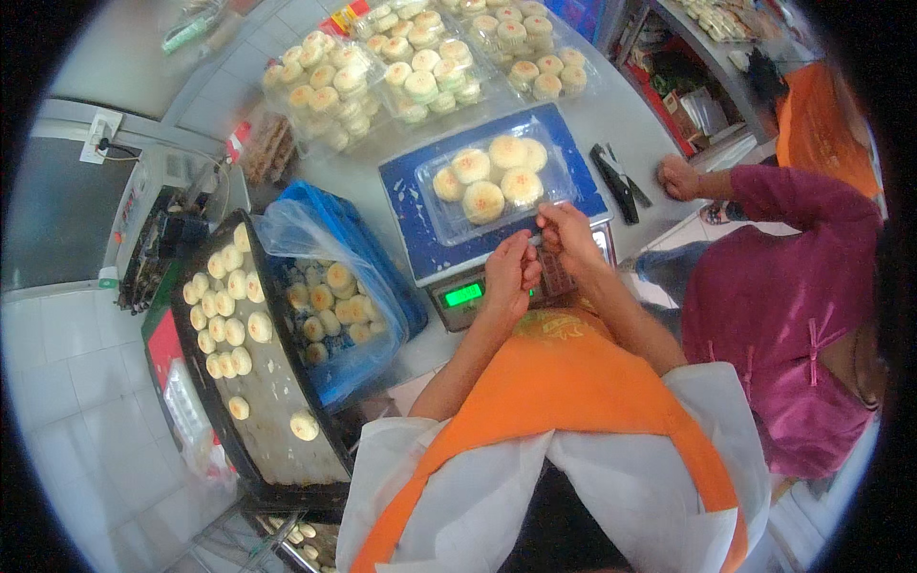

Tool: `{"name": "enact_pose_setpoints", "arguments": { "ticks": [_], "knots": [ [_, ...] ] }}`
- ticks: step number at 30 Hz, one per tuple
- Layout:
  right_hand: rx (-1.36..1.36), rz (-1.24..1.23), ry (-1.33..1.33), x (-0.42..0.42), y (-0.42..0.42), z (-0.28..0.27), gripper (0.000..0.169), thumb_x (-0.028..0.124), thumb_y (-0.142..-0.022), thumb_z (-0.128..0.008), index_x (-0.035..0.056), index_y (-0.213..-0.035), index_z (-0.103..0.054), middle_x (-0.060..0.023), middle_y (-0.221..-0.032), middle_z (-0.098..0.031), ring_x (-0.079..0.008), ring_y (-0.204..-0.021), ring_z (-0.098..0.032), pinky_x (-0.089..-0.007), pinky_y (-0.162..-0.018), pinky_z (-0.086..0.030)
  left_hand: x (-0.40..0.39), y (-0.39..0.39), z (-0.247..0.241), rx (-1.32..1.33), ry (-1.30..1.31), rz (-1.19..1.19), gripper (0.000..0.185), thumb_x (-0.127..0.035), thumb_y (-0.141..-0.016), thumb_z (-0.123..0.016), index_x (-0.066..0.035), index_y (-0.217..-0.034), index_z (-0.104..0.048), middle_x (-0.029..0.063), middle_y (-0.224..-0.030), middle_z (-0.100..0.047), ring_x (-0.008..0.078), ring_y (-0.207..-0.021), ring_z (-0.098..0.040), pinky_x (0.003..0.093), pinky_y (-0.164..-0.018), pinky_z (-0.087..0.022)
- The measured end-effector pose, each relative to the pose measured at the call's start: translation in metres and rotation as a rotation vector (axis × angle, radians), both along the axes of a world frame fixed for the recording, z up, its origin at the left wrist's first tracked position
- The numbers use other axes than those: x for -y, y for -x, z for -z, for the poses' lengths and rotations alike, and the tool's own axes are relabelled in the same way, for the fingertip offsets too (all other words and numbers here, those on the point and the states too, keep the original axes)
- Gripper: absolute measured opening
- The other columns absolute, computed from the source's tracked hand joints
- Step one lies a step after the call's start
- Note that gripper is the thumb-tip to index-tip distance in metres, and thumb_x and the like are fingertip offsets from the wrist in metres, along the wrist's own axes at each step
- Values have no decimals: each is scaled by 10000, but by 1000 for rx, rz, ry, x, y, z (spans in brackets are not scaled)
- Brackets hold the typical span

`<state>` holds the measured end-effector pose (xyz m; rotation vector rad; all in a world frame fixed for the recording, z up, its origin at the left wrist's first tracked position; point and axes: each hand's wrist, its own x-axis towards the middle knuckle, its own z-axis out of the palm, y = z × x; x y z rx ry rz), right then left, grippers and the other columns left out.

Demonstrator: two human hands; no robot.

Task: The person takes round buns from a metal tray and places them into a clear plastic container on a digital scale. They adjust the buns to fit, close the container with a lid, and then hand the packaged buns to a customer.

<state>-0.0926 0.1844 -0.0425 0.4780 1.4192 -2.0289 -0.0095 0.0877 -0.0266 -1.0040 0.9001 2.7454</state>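
Note:
A clear plastic tray (438, 223) holds several round pastries (483, 202) with red marks on top. It sits on the blue platform (401, 215) of an electronic scale with a lit green display (464, 294). My left hand (513, 276) is over the scale's front edge, its fingers curled. Close beside it, my right hand (567, 233) is near the tray's front right corner, fingertips pinched together. Whether either hand holds something thin, such as plastic film, is too blurred to tell.
To the left, a black-rimmed baking tray (272, 444) carries pastries beside a blue crate (358, 236) lined with plastic. Packed pastry boxes (423, 79) stand behind the scale. Scissors (620, 183) lie right of it. Another person's hand (678, 177) rests at the table's right edge.

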Motion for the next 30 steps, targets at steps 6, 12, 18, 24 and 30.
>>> {"name": "enact_pose_setpoints", "arguments": {
  "ticks": [6,12,18,24,30],
  "knots": [
    [-7,88,68,4,-3,13,139,136,-764,-562,69,-663,-494,-12,-553,-432,-129,-401,-373,-256,-364,-293,6,30,34,-13,-145,-97,112,-170,-825,-579,-84,-788,-517,-30,-594,-436,45,-405,-348,182,-326,-219],
    [35,51,109,9,-1,8,75,96,-773,-544,54,-717,-517,-46,-613,-532,-142,-485,-531,-248,-355,-372,2,37,40,-79,-65,-101,98,-134,-821,-576,-46,-803,-538,30,-707,-561,84,-514,-500,166,-356,-349],
    [30,146,107,6,-6,-3,80,104,-792,-566,46,-757,-523,-25,-579,-514,-102,-463,-511,-202,-357,-336,1,39,41,-77,21,-45,110,-131,-836,-570,-46,-772,-540,28,-688,-566,71,-549,-504,164,-400,-350],
    [-5,91,65,6,-7,3,84,119,-804,-557,44,-781,-528,-19,-584,-513,-88,-445,-481,-200,-352,-322,-4,39,41,-225,118,-19,160,-118,-851,-525,-74,-700,-497,11,-644,-534,69,-522,-466,175,-399,-336],
    [-24,-48,98,3,-6,6,137,154,-820,-566,26,-780,-541,-26,-588,-534,-77,-439,-476,-186,-356,-332,-8,40,47,-156,125,-121,221,-132,-858,-499,-87,-644,-462,-4,-570,-475,70,-474,-431,175,-385,-304]
  ]
}}
